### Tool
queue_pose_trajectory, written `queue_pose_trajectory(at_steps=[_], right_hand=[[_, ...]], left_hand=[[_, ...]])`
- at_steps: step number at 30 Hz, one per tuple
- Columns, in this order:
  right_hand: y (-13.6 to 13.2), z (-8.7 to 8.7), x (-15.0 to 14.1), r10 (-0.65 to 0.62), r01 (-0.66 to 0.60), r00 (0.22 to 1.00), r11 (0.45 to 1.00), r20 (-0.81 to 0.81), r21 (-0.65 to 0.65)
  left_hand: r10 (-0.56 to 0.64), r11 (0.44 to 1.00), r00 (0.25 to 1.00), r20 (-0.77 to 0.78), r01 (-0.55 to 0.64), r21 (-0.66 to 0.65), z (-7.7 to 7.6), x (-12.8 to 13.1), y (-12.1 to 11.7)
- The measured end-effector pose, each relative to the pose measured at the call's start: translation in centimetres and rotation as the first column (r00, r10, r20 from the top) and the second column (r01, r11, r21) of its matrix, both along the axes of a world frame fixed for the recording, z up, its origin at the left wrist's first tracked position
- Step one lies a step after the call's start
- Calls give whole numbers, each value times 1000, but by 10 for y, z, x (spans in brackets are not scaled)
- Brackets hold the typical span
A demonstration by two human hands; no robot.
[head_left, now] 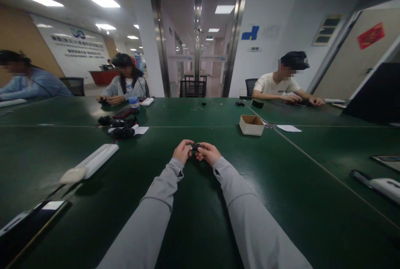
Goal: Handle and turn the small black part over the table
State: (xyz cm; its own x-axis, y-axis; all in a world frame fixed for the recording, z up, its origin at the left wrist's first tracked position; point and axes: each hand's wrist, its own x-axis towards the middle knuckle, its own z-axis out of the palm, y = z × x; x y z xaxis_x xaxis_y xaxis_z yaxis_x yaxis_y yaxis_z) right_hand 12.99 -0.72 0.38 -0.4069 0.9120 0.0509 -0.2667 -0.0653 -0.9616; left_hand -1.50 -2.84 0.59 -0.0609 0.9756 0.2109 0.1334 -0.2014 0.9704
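Note:
Both of my hands meet over the green table (200, 210), holding a small black object with a shiny metallic end (195, 147) between them. The fingers of my left hand (183, 151) are closed around its metallic end. On the other side, my right hand (210, 153) pinches the black part, with thumb and forefinger pressed together. The object is too small in view to tell its exact kind, and the fingers cover parts of it.
Ahead to the right stands an open cardboard box (251, 129), beside a white paper (289, 128). A white power strip (101, 158), dark gear (120, 127) and a phone-like device (37, 223) lie left. Several people sit around the table's far side, their hands apart from mine.

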Motion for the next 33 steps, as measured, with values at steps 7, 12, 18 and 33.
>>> queue_pose_trajectory(at_steps=[7,12,18,33], right_hand=[[-3,0,3,14,-14,1000,999,-11,29],[-5,0,4,21,-22,1000,998,4,63],[-16,3,-4,29,-44,996,984,90,172],[-94,13,1,-98,-14,930,954,354,300]], left_hand=[[-22,999,998,58,20,32,5,4,-8],[13,999,994,112,-17,34,8,8,-15],[36,999,981,193,-32,-23,13,4,-21],[30,990,988,150,-9,-143,39,-27,-92]])
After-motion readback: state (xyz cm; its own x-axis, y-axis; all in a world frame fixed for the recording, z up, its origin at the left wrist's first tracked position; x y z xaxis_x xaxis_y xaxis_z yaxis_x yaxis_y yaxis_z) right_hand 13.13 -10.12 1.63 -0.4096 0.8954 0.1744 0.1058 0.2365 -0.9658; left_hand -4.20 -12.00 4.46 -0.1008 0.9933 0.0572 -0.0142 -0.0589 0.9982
